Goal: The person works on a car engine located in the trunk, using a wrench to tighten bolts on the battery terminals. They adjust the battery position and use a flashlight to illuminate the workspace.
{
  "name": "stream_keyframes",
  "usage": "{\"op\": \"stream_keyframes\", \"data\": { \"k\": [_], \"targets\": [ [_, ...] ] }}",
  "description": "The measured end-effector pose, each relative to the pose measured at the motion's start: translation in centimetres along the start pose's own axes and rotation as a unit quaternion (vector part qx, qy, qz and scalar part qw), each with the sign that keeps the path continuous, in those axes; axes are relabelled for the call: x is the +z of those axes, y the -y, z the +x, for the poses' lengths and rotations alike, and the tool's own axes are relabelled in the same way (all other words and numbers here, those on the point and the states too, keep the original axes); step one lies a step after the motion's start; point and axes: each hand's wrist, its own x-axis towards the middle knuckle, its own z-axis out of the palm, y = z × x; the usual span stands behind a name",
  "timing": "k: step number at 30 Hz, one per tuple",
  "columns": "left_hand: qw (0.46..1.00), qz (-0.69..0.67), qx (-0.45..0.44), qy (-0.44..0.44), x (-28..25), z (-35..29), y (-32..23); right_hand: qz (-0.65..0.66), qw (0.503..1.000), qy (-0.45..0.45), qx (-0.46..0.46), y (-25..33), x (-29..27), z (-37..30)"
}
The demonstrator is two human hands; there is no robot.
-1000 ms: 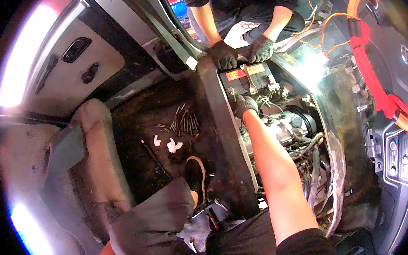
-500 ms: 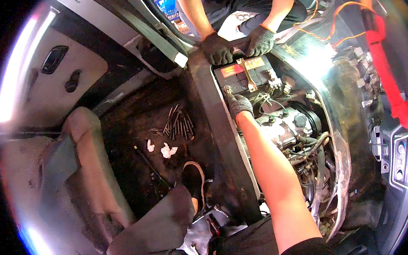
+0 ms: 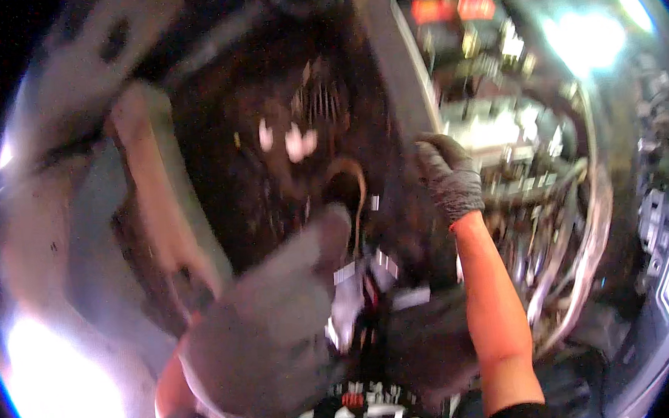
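My right hand [image 3: 450,174], in a dark grey knit glove, is over the near side of the engine bay, beside the long dark sill [image 3: 397,69]. Its fingers look curled inward; motion blur hides whatever they may hold. The engine [image 3: 497,128], with a pale metal top, is just right of that hand. At the upper edge the car battery [image 3: 454,29] shows only in part, with red labels. My left forearm [image 3: 171,388] runs up from the lower left, beside my leg; the hand at its end is too dark and blurred to make out.
A bundle of thin dark rods [image 3: 319,96] and white crumpled scraps [image 3: 299,143] lie on the dark floor. A curved tan strip [image 3: 359,181] stands near my knee. The seat [image 3: 155,173] is at left; a bright lamp [image 3: 583,41] glares at upper right.
The view has swung down and blurred. My right hand has drawn back from the battery toward me. The other person's gloved hands and the wrench on the battery have left the picture; my left forearm shows more.
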Motion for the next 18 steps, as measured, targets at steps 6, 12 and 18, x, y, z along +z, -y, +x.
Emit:
{"op": "stream_keyframes", "data": {
  "k": [6,12,18],
  "targets": [
    [0.999,-0.019,-0.027,-0.016,-0.3,-1.1,1.9,-0.603,0.752,0.263,0.033,-9.3,8.1,-13.0],
    [0.999,-0.038,-0.005,-0.028,0.4,0.2,-0.3,-0.586,0.72,0.369,-0.041,-12.2,8.3,-10.9],
    [0.914,-0.119,0.35,-0.168,0.3,0.3,-17.7,-0.448,0.864,0.19,-0.126,-3.6,2.7,-12.0]
  ]
}}
